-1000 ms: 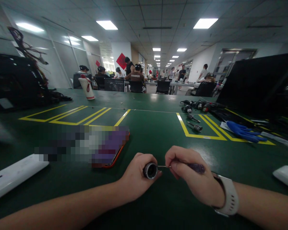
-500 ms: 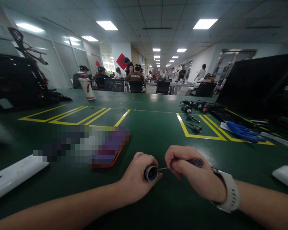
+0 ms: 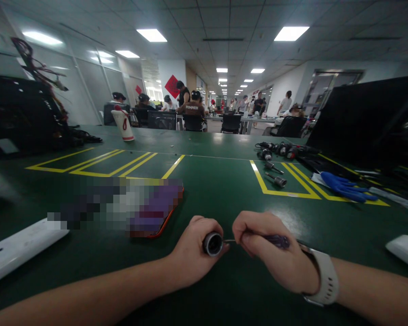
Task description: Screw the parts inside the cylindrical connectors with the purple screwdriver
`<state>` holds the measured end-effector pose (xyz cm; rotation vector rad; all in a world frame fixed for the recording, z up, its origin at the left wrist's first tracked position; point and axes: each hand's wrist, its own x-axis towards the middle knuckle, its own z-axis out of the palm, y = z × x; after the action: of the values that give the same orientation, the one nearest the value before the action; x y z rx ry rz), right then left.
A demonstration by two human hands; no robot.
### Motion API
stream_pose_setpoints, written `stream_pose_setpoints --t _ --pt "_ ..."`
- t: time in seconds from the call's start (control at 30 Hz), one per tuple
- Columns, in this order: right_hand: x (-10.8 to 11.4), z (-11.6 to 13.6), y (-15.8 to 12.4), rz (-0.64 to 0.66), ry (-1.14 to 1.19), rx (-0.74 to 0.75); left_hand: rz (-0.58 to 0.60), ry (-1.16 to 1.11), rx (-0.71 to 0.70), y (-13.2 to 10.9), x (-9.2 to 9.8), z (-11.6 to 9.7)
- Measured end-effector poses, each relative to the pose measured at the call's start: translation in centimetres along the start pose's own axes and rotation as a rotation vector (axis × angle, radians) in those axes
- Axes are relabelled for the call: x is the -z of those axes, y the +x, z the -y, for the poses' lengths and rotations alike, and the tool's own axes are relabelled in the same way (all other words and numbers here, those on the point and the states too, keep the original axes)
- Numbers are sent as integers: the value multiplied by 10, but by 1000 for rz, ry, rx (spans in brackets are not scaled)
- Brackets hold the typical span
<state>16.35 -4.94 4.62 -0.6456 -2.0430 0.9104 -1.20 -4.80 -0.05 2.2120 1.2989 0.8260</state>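
Observation:
My left hand point(image 3: 192, 254) is wrapped round a small black cylinder with a metal ring at its end point(image 3: 213, 243), low over the green table point(image 3: 217, 181). My right hand point(image 3: 270, 250), with a white watch on the wrist, is closed on a thin screwdriver with a dark purple handle point(image 3: 277, 241). The screwdriver's metal tip touches the rim of the cylinder's end. Both forearms rest near the table's front edge.
A phone in an orange case point(image 3: 156, 209) lies left of my hands, a white flat device point(image 3: 18, 248) further left. Several black cylindrical parts point(image 3: 275, 156), a blue glove point(image 3: 345, 186) and a dark monitor point(image 3: 363, 117) are at the right. A white cup point(image 3: 123, 125) stands behind; people sit at far desks.
My hands have shifted only slightly, dipping a little and coming back, the screwdriver tip staying at the cylinder's end. Nothing else on the table has moved.

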Motion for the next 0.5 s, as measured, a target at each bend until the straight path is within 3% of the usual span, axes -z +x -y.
stream_pose_setpoints --t 0.27,0.5 --pt "2 -4 6 18 220 -214 0 13 13 0 2 -1" --pt "2 -4 2 -17 163 -193 8 -14 17 0 2 -1"
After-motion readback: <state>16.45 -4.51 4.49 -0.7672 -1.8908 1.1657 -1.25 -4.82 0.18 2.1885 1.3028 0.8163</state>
